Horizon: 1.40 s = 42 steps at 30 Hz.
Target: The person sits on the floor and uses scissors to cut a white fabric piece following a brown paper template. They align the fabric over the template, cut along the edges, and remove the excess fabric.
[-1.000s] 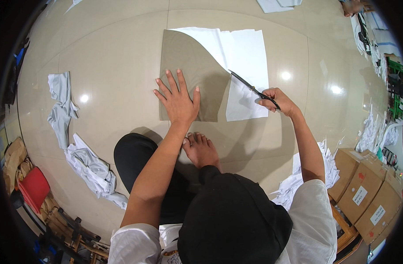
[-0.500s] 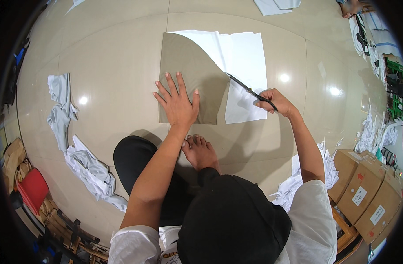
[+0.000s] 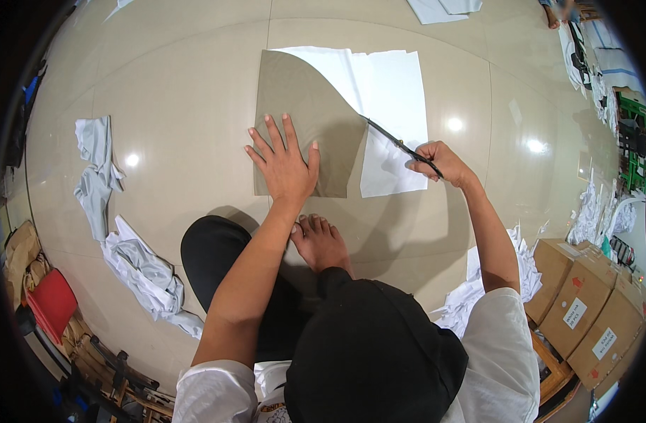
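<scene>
A flat brown sheet (image 3: 294,84) with a curved upper right edge lies over white cloth (image 3: 393,84) on the floor; I cannot tell whether it is fabric or paper. My left hand (image 3: 286,166) presses on its lower left part, palm down and fingers spread. Long dark scissors (image 3: 393,138) are gripped by the handles in my right hand (image 3: 439,163). Their blades point up and left across the white cloth, with the tips at the brown sheet's curved edge. How far the blades are parted is too small to tell.
My bare foot (image 3: 323,243) rests just below the sheet. Crumpled grey-white cloth (image 3: 143,271) lies at left, a heap of white scraps (image 3: 458,299) at lower right beside cardboard boxes (image 3: 576,303). More white cloth (image 3: 443,8) lies at the far edge. A red chair part (image 3: 53,304) stands at left.
Very little differs. The scissor tips show slightly less clearly at the brown sheet's edge, while both hands keep the same places.
</scene>
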Available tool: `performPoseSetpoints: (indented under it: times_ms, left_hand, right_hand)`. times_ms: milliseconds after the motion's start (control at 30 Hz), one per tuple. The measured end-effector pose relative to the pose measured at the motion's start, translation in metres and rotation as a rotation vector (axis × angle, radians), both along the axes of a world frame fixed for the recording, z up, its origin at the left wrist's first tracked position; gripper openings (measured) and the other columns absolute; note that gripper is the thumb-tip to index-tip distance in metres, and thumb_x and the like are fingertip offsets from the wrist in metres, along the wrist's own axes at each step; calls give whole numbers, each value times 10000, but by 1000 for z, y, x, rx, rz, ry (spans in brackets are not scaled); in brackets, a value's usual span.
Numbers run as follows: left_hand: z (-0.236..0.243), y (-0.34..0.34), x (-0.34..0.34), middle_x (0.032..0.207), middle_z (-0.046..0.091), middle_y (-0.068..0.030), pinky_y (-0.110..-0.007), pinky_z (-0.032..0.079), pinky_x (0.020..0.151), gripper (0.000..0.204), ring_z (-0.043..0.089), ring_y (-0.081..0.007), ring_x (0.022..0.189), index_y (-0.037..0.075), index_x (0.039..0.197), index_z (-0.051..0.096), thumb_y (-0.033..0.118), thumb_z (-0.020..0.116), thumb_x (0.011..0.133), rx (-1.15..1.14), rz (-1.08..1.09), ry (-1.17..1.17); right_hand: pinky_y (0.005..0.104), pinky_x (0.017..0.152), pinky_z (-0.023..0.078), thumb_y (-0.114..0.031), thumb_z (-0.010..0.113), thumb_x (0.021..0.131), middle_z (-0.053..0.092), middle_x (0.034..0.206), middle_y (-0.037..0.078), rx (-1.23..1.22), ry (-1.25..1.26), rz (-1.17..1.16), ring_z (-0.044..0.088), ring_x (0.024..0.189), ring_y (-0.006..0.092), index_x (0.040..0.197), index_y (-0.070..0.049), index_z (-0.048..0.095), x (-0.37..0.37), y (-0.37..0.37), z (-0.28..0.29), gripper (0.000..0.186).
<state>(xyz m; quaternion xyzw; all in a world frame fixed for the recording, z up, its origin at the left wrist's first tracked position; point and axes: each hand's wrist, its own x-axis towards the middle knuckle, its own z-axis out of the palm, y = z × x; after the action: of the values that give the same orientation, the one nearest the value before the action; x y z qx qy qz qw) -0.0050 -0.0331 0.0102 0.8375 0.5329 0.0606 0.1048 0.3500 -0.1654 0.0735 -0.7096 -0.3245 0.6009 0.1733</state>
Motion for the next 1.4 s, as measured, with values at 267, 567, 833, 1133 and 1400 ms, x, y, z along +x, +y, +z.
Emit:
performPoseSetpoints:
  times_ms: [267,567,833,1133,1400]
  left_hand:
    - [-1,0,0,1854,176,-313,-813,94,1299,874,110,-675,1655,55,1801,277,555,527,1129,9,-1,-4]
    - [-2,0,0,1858,168,-306,-810,91,1302,878,104,-669,1659,58,1805,263,560,521,1132,11,0,2]
    - [-2,0,0,1861,163,-303,-807,92,1304,884,103,-668,1660,61,1807,256,564,522,1131,10,1,9]
    - [-2,0,1,1862,165,-301,-806,86,1305,885,101,-666,1662,65,1808,256,561,526,1128,8,3,-4]
    - [-2,0,0,1862,172,-297,-807,86,1305,883,109,-665,1660,72,1808,265,561,532,1123,7,8,-17]
  right_hand:
    - [277,491,267,-283,912,913,508,537,-48,-1,-4,11,409,475,50,689,-107,655,1,-1,-1,384]
    - [273,489,274,-273,908,910,522,554,-48,0,7,3,423,478,51,696,-105,655,0,-1,-1,372]
    - [272,481,344,-255,889,922,544,566,-34,-16,49,-33,453,474,59,728,-91,669,-6,-5,0,336]
    - [272,480,356,-228,877,924,553,562,-17,-29,59,-84,468,473,64,703,-89,637,-14,-9,1,354]
    - [263,495,342,-189,838,949,527,564,-38,-58,48,-96,449,478,58,654,-122,565,-23,-10,5,407]
